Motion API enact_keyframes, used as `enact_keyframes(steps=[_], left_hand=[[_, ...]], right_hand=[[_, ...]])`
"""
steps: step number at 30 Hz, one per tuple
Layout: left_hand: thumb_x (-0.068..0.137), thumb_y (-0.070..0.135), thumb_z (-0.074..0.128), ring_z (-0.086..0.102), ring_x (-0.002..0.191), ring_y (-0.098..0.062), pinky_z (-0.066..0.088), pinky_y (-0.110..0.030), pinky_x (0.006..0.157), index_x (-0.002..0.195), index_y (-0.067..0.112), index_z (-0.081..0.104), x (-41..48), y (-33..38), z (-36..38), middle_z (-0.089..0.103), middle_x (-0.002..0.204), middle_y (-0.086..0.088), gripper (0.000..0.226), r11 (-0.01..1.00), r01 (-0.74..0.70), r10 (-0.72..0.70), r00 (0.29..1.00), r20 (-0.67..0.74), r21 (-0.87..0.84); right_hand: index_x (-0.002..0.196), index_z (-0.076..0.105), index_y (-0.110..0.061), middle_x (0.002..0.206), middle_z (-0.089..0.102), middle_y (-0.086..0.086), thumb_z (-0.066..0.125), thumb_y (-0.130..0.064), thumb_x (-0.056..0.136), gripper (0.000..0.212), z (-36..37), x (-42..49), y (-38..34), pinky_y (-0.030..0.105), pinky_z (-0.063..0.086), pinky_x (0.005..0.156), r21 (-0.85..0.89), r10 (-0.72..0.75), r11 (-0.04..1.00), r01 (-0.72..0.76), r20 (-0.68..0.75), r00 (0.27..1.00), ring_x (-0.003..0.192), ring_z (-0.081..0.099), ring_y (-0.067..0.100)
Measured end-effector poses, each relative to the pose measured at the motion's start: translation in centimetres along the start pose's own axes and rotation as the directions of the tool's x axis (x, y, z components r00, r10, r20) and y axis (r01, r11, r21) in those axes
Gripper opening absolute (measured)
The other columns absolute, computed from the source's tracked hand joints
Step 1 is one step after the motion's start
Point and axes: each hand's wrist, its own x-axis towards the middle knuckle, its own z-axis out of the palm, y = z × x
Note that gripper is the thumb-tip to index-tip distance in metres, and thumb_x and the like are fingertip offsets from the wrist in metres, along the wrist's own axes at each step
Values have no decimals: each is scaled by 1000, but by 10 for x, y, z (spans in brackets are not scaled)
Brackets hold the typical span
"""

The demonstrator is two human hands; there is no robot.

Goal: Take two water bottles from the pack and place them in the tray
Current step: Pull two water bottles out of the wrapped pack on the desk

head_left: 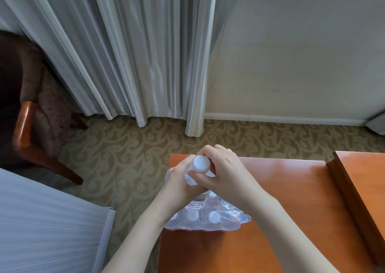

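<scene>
A plastic-wrapped pack of water bottles sits at the near left of the orange wooden table, with white caps showing through the film. Above the pack, a clear water bottle with a white cap is raised, cap pointing at the camera. My left hand wraps its left side and my right hand wraps its right side, fingers over the neck. Most of the bottle's body is hidden by my hands. A raised wooden edge at the right may be the tray; I cannot tell.
A wooden armchair with brown upholstery stands at the left on the patterned carpet. Grey curtains hang behind, beside a beige wall. White bedding fills the lower left.
</scene>
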Motion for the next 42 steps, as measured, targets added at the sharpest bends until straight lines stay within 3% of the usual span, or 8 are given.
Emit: enact_keyframes(steps=[6, 10, 14, 17, 21, 29, 34, 42], left_hand=[[67, 47, 65, 62, 86, -12, 55, -35, 76, 91, 34, 59, -2, 9, -5, 66, 88, 7, 28, 997, -76, 80, 990, -116, 31], [66, 49, 66, 63, 87, -17, 52, -36, 80, 89, 26, 62, -1, 11, -18, 68, 88, 3, 33, 998, -50, 42, 980, -194, -35], [65, 47, 66, 62, 82, -14, 51, -27, 77, 88, 26, 62, 1, 8, -32, 66, 87, 3, 32, 998, -48, 41, 982, -182, -35], [66, 46, 65, 62, 77, -6, 50, -14, 70, 87, 29, 62, 5, 6, -38, 66, 88, 9, 27, 997, -54, 44, 982, -181, -50], [65, 45, 67, 63, 77, -8, 50, -14, 71, 87, 28, 63, 8, 2, -38, 67, 86, 8, 28, 996, -53, 39, 982, -183, -68], [69, 32, 71, 62, 75, -1, 49, -9, 68, 88, 23, 64, 10, -3, -31, 67, 86, 11, 22, 995, -44, 26, 981, -191, -88], [66, 36, 71, 61, 73, -2, 49, -12, 68, 86, 23, 64, 8, 2, -30, 66, 79, 17, 25, 995, -44, 25, 977, -212, -87], [70, 31, 69, 61, 73, 0, 49, -10, 66, 87, 21, 64, 4, 15, -38, 66, 79, 19, 20, 997, -72, 67, 975, -211, -15]], right_hand=[[95, 42, -30, 68, 50, -9, 66, -48, 73, 37, -1, 6, 5, 22, 36, 69, 188, 29, 982, -31, 15, 999, 70, 48, 6], [95, 53, -36, 80, 61, -10, 53, -56, 80, 25, 6, 3, 50, 15, 41, 73, 295, 183, 948, -118, -206, 961, 83, 56, 6], [96, 59, -19, 89, 66, -5, 59, -39, 86, 23, 61, -11, 102, 33, 44, 80, -91, 207, 974, -205, 16, 978, 88, 52, 14], [111, 53, -16, 105, 64, 0, 53, -44, 86, 37, 105, -19, 129, 35, 34, 88, -469, 194, 882, -53, 258, 946, 103, 48, 25], [106, 52, -11, 100, 67, 5, 55, -49, 83, 44, 134, -20, 144, 40, 32, 86, -601, 225, 799, 6, 309, 924, 104, 48, 27], [81, 60, -17, 83, 65, -7, 64, -46, 72, 31, 159, -19, 146, 35, 22, 78, -457, 384, 835, -308, 82, 920, 91, 45, 20], [62, 53, -10, 64, 57, 0, 76, -33, 63, 32, 139, -24, 138, 32, 19, 66, -132, 398, 908, -398, -24, 917, 80, 42, 21], [69, 56, -23, 69, 47, -13, 77, -41, 68, 28, 38, -26, 78, 28, 37, 71, 236, 261, 954, -183, -363, 894, 77, 40, 17]])
